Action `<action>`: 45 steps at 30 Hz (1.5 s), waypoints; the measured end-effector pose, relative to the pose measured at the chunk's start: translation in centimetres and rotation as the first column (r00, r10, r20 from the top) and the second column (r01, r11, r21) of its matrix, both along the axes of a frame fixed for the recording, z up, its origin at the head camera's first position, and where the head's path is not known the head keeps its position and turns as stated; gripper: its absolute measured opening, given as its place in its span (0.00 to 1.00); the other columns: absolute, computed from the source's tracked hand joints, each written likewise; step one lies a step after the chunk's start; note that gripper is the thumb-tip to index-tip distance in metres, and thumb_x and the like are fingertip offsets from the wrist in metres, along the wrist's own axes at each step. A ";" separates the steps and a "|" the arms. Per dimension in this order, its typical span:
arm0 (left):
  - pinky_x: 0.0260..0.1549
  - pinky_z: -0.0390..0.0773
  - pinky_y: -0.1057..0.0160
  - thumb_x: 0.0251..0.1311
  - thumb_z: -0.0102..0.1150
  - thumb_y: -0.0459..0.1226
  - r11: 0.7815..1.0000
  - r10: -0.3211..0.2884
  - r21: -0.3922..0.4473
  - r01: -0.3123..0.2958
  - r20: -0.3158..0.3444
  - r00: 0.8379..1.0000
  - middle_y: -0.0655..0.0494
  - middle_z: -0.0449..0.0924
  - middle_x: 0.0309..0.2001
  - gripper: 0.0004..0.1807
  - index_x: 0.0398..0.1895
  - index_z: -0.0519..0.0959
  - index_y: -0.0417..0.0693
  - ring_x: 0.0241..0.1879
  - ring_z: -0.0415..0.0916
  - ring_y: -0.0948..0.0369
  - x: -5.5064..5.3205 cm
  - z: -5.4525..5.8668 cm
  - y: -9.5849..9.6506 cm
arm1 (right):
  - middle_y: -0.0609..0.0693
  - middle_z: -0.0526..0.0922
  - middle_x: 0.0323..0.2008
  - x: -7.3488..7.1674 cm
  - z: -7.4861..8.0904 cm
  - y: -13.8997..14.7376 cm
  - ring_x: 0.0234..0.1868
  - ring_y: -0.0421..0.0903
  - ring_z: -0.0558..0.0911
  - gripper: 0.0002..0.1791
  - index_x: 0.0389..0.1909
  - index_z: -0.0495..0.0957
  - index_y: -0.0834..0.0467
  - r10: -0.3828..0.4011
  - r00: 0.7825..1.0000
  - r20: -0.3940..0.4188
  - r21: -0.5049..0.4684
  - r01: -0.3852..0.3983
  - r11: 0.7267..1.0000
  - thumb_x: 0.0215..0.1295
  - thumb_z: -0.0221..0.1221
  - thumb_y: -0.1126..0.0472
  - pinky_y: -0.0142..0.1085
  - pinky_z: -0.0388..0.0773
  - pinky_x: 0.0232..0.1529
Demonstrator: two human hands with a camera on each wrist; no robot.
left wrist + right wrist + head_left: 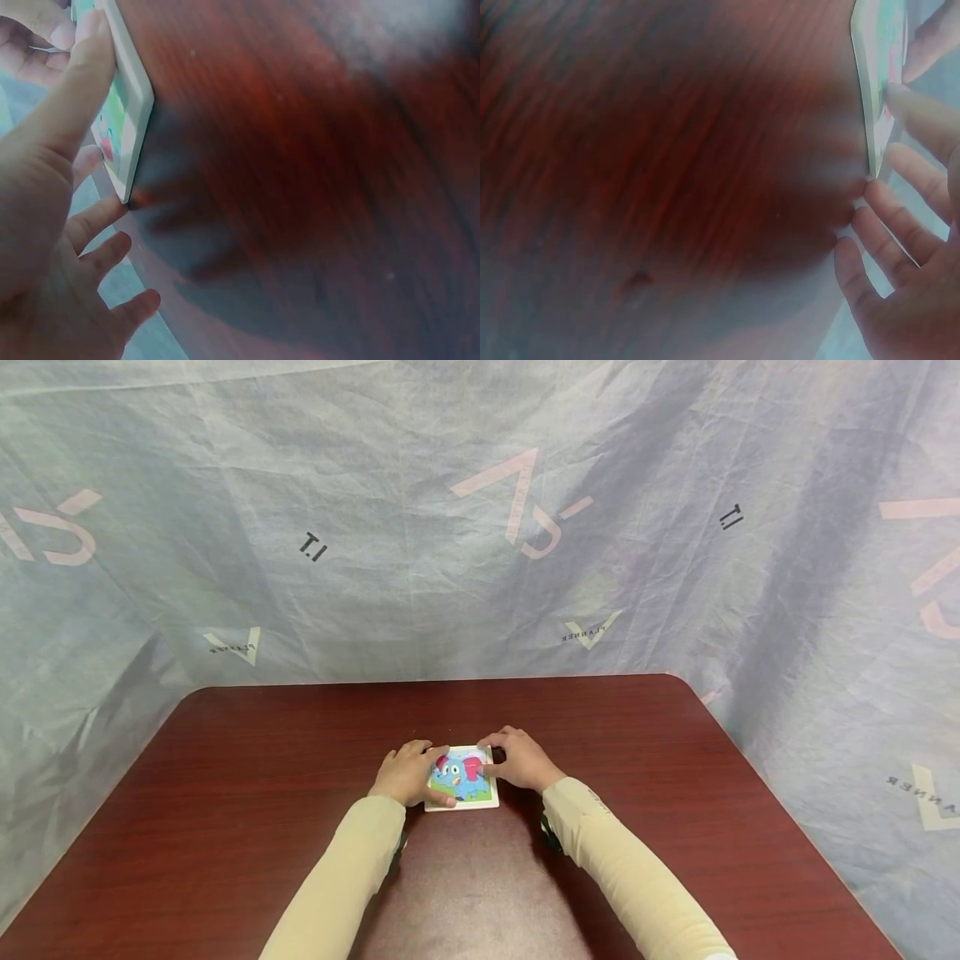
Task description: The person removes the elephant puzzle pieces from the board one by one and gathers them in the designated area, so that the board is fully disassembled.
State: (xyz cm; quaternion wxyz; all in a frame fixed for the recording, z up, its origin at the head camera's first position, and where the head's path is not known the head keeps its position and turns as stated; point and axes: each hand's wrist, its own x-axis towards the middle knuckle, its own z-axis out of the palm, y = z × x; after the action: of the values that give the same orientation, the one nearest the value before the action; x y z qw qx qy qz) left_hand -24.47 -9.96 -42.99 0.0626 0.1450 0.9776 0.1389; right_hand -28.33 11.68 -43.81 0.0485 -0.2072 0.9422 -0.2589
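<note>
A small square picture board (467, 792) with a pale rim, probably a jigsaw puzzle, lies flat on the table. It pictures a blue elephant with pink ears on green ground. My left hand (405, 774) rests at its left side, thumb over the near left part and index finger at the far left corner. From the right, my right hand (525, 762) touches the picture with its thumb beside a pink ear; its index finger is at the far right corner. In the left wrist view the thumb (82, 86) lies straight along the board, other fingers spread beside the edge. The right wrist view shows fingers (900, 225) loosely extended past its edge.
The dark red-brown wooden table (247, 827) has rounded far corners. Behind it and along both sides hangs a grey printed cloth (405, 527). Both forearms, in cream sleeves (337, 877), reach in from the near side.
</note>
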 end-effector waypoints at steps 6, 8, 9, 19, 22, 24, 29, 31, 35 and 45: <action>0.67 0.62 0.36 0.48 0.79 0.54 1.000 0.006 -0.006 -0.006 0.001 1.000 0.40 0.68 0.70 0.49 0.73 0.70 0.48 0.72 0.62 0.43 0.1 0.2 0.1 | 0.60 0.77 0.57 -0.2 0.0 -0.1 0.61 0.59 0.74 0.20 0.55 0.84 0.56 0.002 1.000 0.017 -0.003 -0.002 1.000 0.62 0.72 0.59 0.53 0.72 0.62; 0.67 0.62 0.36 0.47 0.79 0.54 1.000 0.008 -0.011 -0.008 -0.004 1.000 0.40 0.68 0.70 0.49 0.73 0.71 0.48 0.71 0.62 0.43 0.1 0.3 0.1 | 0.59 0.77 0.57 -0.2 0.0 -0.1 0.60 0.59 0.74 0.20 0.54 0.84 0.56 0.001 1.000 0.021 -0.006 -0.001 1.000 0.61 0.72 0.59 0.53 0.73 0.61; 0.67 0.62 0.36 0.48 0.79 0.54 1.000 0.009 -0.012 -0.009 -0.005 1.000 0.40 0.68 0.70 0.49 0.72 0.71 0.47 0.71 0.62 0.43 0.1 0.3 0.1 | 0.59 0.77 0.56 -0.3 0.0 -0.1 0.59 0.59 0.74 0.20 0.54 0.84 0.56 0.000 1.000 0.023 -0.006 0.000 1.000 0.61 0.72 0.60 0.53 0.73 0.60; 0.68 0.60 0.35 0.48 0.79 0.55 0.999 0.022 -0.026 -0.022 0.006 1.000 0.41 0.68 0.71 0.49 0.73 0.70 0.48 0.72 0.61 0.44 0.1 0.2 0.3 | 0.55 0.79 0.50 -0.8 -0.1 -0.3 0.53 0.54 0.75 0.17 0.48 0.84 0.55 -0.019 0.999 0.050 -0.042 0.021 0.999 0.58 0.74 0.62 0.49 0.75 0.57; 0.68 0.59 0.35 0.48 0.79 0.55 0.999 0.023 -0.028 -0.022 0.012 1.000 0.41 0.67 0.71 0.49 0.73 0.70 0.48 0.72 0.61 0.44 0.0 0.1 0.3 | 0.55 0.79 0.49 -0.8 -0.1 -0.3 0.53 0.54 0.75 0.16 0.47 0.84 0.55 -0.026 0.998 0.057 -0.049 0.029 0.998 0.57 0.74 0.63 0.49 0.75 0.57; 0.68 0.60 0.35 0.48 0.78 0.55 0.999 0.020 -0.028 -0.020 0.018 1.000 0.41 0.67 0.71 0.49 0.73 0.70 0.48 0.72 0.62 0.44 0.0 0.1 0.3 | 0.55 0.78 0.48 -0.8 -0.1 -0.4 0.53 0.53 0.76 0.16 0.46 0.84 0.55 -0.030 0.998 0.059 -0.052 0.033 0.998 0.57 0.75 0.63 0.49 0.75 0.57; 0.65 0.66 0.38 0.49 0.78 0.55 0.999 0.017 -0.034 -0.016 0.023 1.000 0.42 0.67 0.71 0.49 0.74 0.70 0.49 0.70 0.65 0.43 0.1 0.2 0.2 | 0.54 0.78 0.47 -0.8 -0.1 -0.5 0.51 0.52 0.76 0.15 0.45 0.84 0.55 -0.026 0.998 0.055 -0.055 0.029 0.998 0.57 0.75 0.63 0.49 0.75 0.56; 0.63 0.68 0.38 0.49 0.79 0.55 0.999 0.021 -0.040 -0.020 0.025 0.999 0.42 0.67 0.72 0.49 0.74 0.70 0.49 0.69 0.66 0.43 0.1 0.3 0.1 | 0.54 0.79 0.46 -0.8 0.0 -0.5 0.50 0.52 0.76 0.16 0.45 0.84 0.56 -0.017 0.999 0.049 -0.055 0.020 0.998 0.57 0.75 0.63 0.48 0.76 0.56; 0.62 0.69 0.37 0.49 0.79 0.55 0.999 0.032 -0.043 -0.030 0.035 0.999 0.42 0.67 0.72 0.49 0.74 0.69 0.50 0.69 0.66 0.43 0.1 0.5 0.2 | 0.55 0.79 0.48 -0.9 -0.1 -0.3 0.52 0.53 0.76 0.17 0.48 0.84 0.56 -0.001 0.999 0.034 -0.031 0.002 1.000 0.57 0.75 0.62 0.49 0.75 0.56; 0.58 0.70 0.31 0.48 0.80 0.53 0.998 0.064 -0.016 -0.063 0.058 0.996 0.42 0.66 0.72 0.49 0.74 0.69 0.51 0.69 0.65 0.42 0.0 0.5 0.4 | 0.56 0.79 0.55 -0.8 0.2 0.0 0.59 0.55 0.75 0.22 0.55 0.86 0.49 0.013 1.000 -0.019 0.112 -0.011 0.994 0.59 0.74 0.55 0.52 0.75 0.58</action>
State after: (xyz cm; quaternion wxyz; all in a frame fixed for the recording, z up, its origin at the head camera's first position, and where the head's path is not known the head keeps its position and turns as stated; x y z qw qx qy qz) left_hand -24.44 -9.55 -42.51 0.0876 0.1095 0.9805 0.1380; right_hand -29.13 11.63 -43.59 0.0524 -0.2123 0.9543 -0.2035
